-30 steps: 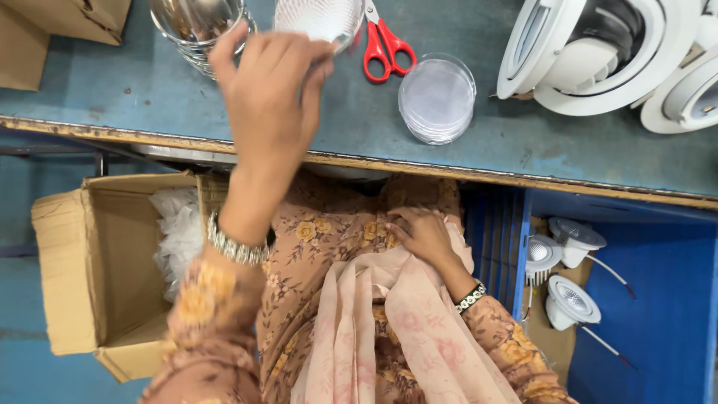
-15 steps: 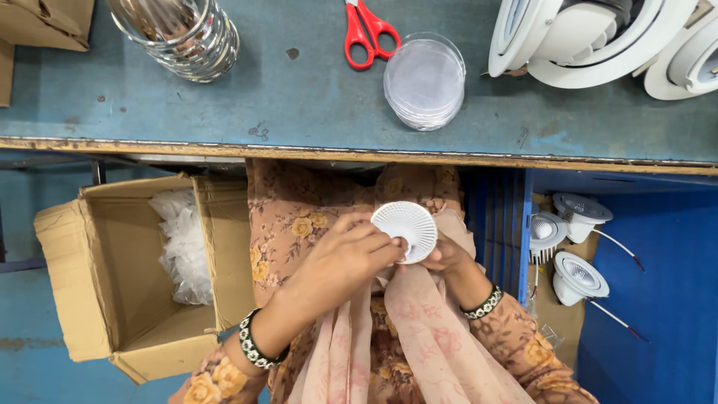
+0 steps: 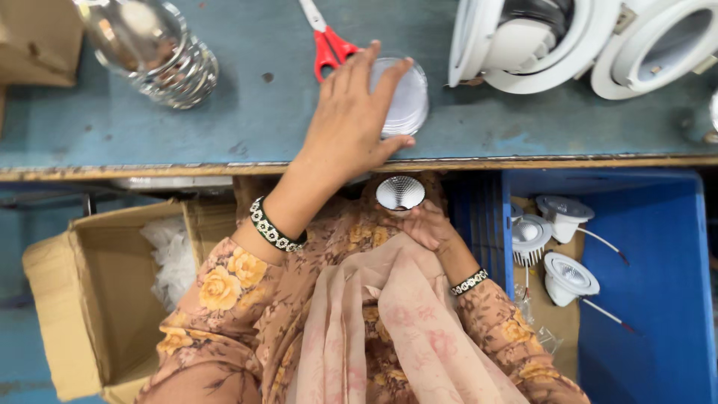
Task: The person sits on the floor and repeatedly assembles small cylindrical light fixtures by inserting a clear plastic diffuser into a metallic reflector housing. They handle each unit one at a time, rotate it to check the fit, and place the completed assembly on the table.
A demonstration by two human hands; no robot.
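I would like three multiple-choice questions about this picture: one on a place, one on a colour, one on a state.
1. Where does the left hand rest?
A. on the clear round dish
B. inside the cardboard box
C. on the scissors

2. What colour are the scissors' handles?
A. green
B. red
C. yellow

3. How is the ribbed reflector now?
A. lying on the table
B. lying in the blue crate
C. held by the right hand below the table edge

Answers:
1 A, the fingers lie across the dish.
2 B, both loops are red.
3 C, the fingers hold it above the lap.
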